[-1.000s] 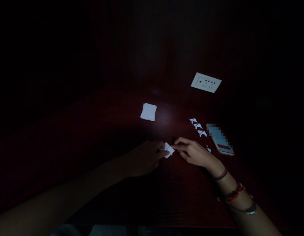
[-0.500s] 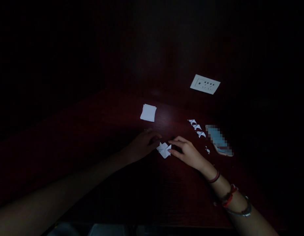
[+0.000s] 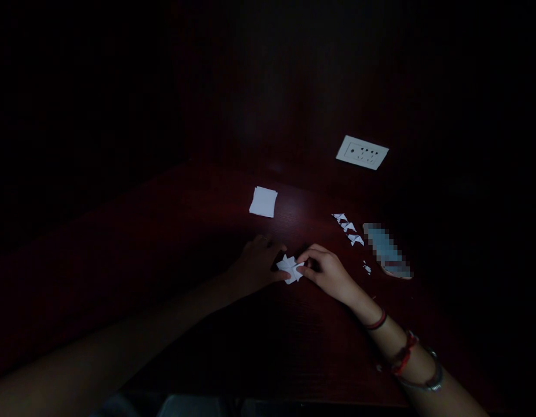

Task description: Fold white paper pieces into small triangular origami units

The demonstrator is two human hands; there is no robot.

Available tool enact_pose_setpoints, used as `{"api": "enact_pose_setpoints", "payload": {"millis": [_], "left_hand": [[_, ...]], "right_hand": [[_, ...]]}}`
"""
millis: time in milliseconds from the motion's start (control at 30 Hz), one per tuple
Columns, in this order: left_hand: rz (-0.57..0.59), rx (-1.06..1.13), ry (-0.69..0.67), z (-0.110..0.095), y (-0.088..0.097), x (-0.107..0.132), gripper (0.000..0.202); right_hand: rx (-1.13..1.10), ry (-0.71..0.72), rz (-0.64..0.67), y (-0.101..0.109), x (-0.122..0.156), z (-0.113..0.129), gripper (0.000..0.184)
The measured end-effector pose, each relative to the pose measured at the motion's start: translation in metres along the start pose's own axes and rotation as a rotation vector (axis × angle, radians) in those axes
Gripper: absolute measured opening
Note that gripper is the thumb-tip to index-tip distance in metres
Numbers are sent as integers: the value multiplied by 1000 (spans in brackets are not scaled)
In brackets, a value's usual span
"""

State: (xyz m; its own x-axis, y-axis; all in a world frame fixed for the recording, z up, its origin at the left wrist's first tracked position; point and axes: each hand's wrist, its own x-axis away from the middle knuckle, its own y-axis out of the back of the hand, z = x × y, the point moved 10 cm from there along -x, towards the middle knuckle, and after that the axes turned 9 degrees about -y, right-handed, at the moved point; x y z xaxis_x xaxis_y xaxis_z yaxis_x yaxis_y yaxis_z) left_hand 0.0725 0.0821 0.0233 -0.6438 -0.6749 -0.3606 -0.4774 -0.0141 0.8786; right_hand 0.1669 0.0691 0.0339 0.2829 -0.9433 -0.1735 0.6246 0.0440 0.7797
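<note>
A small white folded paper (image 3: 290, 269) with several pointed flaps lies between my two hands over the dark red table. My left hand (image 3: 263, 263) has its thumb on the paper's lower left edge, its fingers curled along the upper left side. On the right edge, my right hand (image 3: 326, 268) pinches the paper between thumb and forefinger. Dim light leaves the creases and part of the left fingers hard to make out.
A stack of square white sheets (image 3: 263, 202) lies beyond my hands. Several small folded paper pieces (image 3: 347, 227) sit to the right, near a phone (image 3: 387, 250) and tiny paper scraps (image 3: 367, 268). A white socket plate (image 3: 362, 152) is on the back panel.
My right thumb and forefinger have closed on the paper's right edge. The left thumb has moved down to its lower left, and the paper's flaps look turned and reshaped.
</note>
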Motion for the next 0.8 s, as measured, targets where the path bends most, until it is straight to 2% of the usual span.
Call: {"api": "enact_pose_setpoints", "payload": {"millis": [100,333,600,800], "left_hand": [[-31,-5,23,3,2,1,52],[-52,41,18,3,3,3,31],[-76,315,19,-4,15,-3,19],[-106,396,39,-6,20,-3,16]], "right_hand": [[-41,-10,-6,1,0,-1,4],[-149,-37,17,1,-1,-2,4],[-299,-73,-35,10,2,-3,3],[-422,-75,-111,18,5,-1,18]]}}
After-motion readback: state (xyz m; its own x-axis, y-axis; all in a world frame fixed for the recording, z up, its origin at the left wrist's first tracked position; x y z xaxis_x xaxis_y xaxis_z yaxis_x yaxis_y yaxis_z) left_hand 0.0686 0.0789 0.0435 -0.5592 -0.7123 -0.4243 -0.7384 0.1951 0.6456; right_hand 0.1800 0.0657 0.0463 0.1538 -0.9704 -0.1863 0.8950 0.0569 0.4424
